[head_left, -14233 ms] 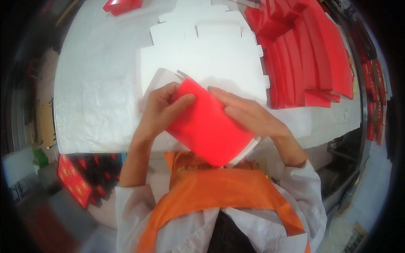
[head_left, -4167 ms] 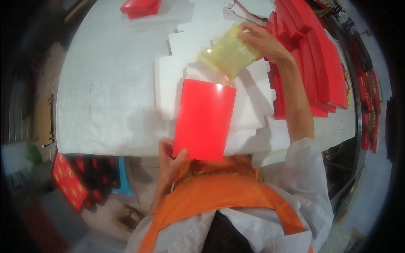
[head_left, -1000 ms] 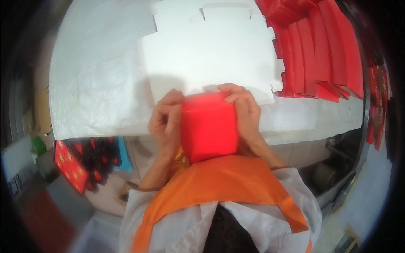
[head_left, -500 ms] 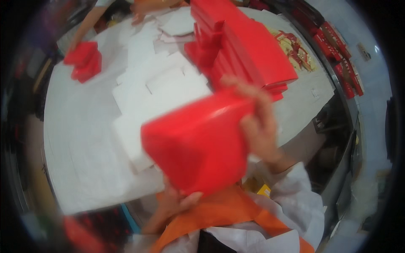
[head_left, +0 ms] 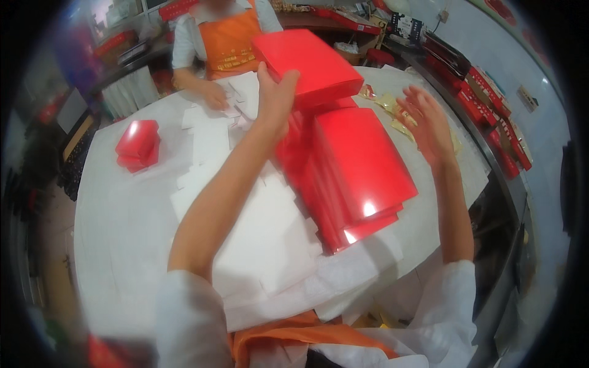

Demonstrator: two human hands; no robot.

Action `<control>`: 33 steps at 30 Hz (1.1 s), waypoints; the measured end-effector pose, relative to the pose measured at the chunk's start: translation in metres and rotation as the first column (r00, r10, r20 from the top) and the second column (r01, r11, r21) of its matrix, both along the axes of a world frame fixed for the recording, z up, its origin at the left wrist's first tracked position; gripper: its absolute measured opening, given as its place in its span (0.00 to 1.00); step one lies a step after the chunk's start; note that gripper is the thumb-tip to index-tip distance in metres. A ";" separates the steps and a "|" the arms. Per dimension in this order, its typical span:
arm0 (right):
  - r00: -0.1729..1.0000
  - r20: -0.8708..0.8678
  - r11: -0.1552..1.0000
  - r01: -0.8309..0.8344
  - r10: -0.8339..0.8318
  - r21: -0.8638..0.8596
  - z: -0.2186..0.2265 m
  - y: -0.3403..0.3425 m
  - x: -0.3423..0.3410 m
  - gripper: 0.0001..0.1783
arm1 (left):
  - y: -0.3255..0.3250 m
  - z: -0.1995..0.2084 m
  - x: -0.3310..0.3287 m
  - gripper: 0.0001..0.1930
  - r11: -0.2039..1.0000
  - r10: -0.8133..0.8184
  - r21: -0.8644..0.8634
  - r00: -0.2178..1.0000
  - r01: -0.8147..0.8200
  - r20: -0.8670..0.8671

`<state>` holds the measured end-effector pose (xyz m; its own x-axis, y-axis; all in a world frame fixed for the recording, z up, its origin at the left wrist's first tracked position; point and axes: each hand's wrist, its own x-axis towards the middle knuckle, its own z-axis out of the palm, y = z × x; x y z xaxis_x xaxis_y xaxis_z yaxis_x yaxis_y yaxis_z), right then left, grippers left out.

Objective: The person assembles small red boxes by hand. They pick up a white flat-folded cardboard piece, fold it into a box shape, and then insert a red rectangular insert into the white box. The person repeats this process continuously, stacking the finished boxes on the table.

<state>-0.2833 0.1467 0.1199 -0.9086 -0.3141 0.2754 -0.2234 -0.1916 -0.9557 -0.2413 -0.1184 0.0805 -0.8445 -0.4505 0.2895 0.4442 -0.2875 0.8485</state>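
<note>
At the far end of the tall pile of red boxes (head_left: pixel 368 165), a glossy red box (head_left: pixel 307 61) sits raised above the others. My left hand (head_left: pixel 277 98) grips its near left corner, with the thumb on the front side and the fingers along the left side. My right hand (head_left: pixel 426 126) is off to the right of the pile, fingers spread and holding nothing. Left of the pile lie flat white cardboard sheets (head_left: pixel 245 233), overlapping one another. Whether the gripped box rests fully on the ones below is hidden.
A co-worker in an orange apron (head_left: pixel 230 40) stands across the white-covered table (head_left: pixel 123 245), one hand on the far sheets. A small red stack (head_left: pixel 138 144) stands at the left. Gold and red packets (head_left: pixel 392 110) lie behind my right hand; red cartons (head_left: pixel 491 104) line the right side.
The red box has gone from close to my body to the far end of the pile. My right hand has let go of it. The co-worker's hand has left the small red stack.
</note>
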 end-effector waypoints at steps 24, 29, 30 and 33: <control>0.502 -0.453 0.485 0.074 0.736 0.871 -0.233 -0.155 0.221 0.29 | -0.110 -0.223 0.381 0.23 0.478 0.854 -0.865 0.310 -0.154 0.417; 0.512 -0.422 0.414 0.137 0.748 0.900 -0.231 -0.168 0.229 0.30 | -0.061 -0.227 0.364 0.23 0.473 0.817 -0.863 0.455 -0.176 0.355; 0.513 -0.423 0.411 0.145 0.747 0.900 -0.232 -0.170 0.230 0.30 | -0.056 -0.230 0.360 0.23 0.355 0.873 -0.903 0.430 -0.241 0.228; 0.526 -0.412 0.389 0.162 0.744 0.907 -0.232 -0.172 0.229 0.30 | -0.053 -0.218 0.350 0.24 0.393 0.864 -0.906 0.401 -0.157 0.305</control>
<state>-0.0540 -0.0256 -0.1123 -0.2984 -0.9477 0.1130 -0.9466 0.2787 -0.1620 0.1086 -0.1714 -0.1380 -0.5288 -0.8154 0.2357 -0.5427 0.5383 0.6447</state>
